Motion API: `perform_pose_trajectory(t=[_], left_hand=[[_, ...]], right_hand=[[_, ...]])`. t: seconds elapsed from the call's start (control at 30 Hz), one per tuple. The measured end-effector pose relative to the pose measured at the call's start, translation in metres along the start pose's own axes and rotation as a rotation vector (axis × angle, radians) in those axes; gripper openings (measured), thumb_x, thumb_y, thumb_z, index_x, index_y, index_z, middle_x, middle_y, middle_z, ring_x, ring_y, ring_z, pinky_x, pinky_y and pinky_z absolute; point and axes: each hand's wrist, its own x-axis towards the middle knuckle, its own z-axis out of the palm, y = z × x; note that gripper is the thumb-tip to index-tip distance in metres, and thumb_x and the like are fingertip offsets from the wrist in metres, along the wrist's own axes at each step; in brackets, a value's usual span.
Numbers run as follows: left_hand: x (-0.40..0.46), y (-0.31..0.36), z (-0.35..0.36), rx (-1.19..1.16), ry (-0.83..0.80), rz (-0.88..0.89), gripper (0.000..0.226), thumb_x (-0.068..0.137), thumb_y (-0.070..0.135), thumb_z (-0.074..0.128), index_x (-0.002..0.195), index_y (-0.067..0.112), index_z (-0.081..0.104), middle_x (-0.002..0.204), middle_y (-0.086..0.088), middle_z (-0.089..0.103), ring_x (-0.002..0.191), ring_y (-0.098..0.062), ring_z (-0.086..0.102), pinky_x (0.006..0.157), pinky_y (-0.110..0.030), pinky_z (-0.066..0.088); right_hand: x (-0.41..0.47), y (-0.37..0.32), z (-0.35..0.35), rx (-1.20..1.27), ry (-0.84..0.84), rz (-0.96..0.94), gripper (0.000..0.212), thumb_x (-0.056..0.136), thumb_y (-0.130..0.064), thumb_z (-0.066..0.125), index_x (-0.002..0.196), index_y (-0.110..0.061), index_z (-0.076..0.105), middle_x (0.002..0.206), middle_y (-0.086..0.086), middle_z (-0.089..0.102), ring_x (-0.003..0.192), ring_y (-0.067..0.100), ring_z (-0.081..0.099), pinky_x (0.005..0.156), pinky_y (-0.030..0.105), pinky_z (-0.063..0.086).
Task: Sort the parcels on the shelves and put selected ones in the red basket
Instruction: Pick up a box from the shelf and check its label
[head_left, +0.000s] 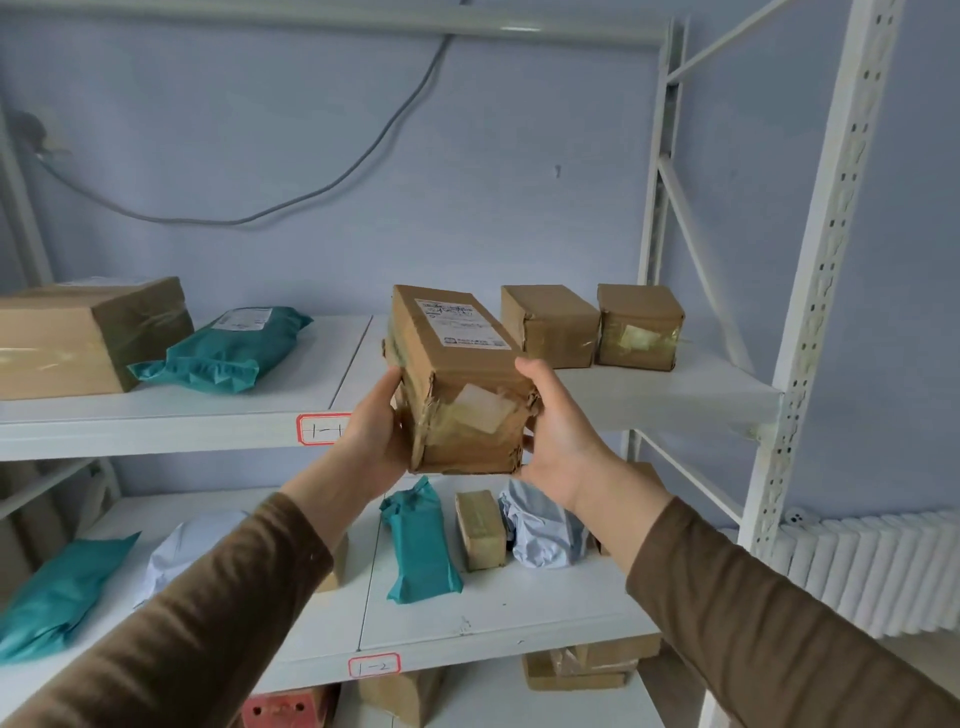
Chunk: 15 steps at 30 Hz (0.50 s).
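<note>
Between hands (457, 431), cardboard box (457, 374); behind, two small boxes (592, 325) on shelf (675, 395).

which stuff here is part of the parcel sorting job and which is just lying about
Part of the job:
- cardboard box held between left hand and right hand
- teal mailer and two small boxes on the upper shelf
- parcels on the lower shelf
- red basket, partly visible below

Just lying about:
- grey cable on the wall
- white radiator
</note>
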Motion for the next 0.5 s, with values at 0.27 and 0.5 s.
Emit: perform_pose_trajectory(t=[0.27, 0.5], left_hand=[[0.01, 0.007, -0.011, 0.266, -0.031, 0.149, 0.1, 0.073, 0.085, 0.061, 0.154, 0.029, 0.041, 0.157, 0.0, 0.045, 0.145, -0.025, 0.042, 0.124, -0.052, 0.027], [0.055, 0.036, -0.013, 0.232, -0.016, 0.163, 0.031, 0.1, 0.054, 0.055, 0.116, 0.029, 0.066, 0.111, 0.001, 0.074, 0.109, -0.018, 0.066, 0.105, -0.037, 0.049]], right_hand=[[0.036, -0.011, 0.016, -0.072, 0.058, -0.031, 0.023, 0.096, -0.05, 0.058, 0.101, -0.03, 0.069, 0.07, -0.007, 0.077, 0.067, 0.007, 0.073, 0.074, 0.031, 0.058], [0.106, -0.014, 0.056, -0.184, 0.063, -0.061, 0.069, 0.07, -0.073, 0.068, 0.125, -0.034, 0.06, 0.122, 0.0, 0.072, 0.11, 0.02, 0.068, 0.101, 0.047, 0.053]])
